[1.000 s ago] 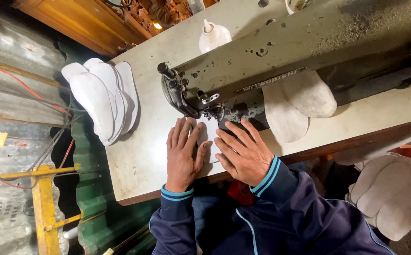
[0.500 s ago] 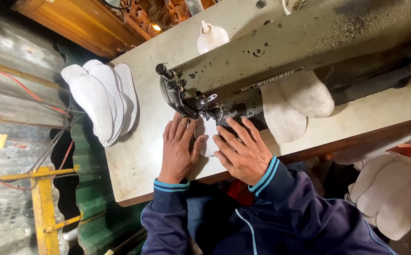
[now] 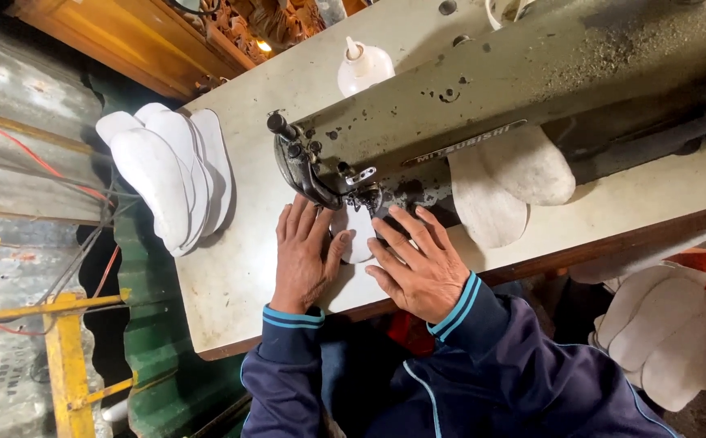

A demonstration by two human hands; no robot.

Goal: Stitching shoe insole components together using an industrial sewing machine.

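Observation:
A grey-green industrial sewing machine (image 3: 483, 105) lies across a pale worktable (image 3: 239, 276). Under its needle area sits a white sole-shaped fabric piece (image 3: 359, 235). My left hand (image 3: 303, 258) lies flat on the table, fingers pressing the left side of that piece. My right hand (image 3: 419, 264) presses on its right side, fingers spread toward the needle. Both arms wear dark blue sleeves with light blue cuff stripes. Most of the piece is hidden beneath my hands.
A stack of white sole-shaped pieces (image 3: 170, 174) hangs over the table's left end. Two more pieces (image 3: 503, 182) lie under the machine arm. A white squeeze bottle (image 3: 365, 69) stands behind the machine. More white pieces (image 3: 669, 341) lie at lower right. A yellow metal frame (image 3: 65, 357) stands at left.
Both hands have stayed pressed on the white piece by the needle and shifted only slightly. The view has drifted a little.

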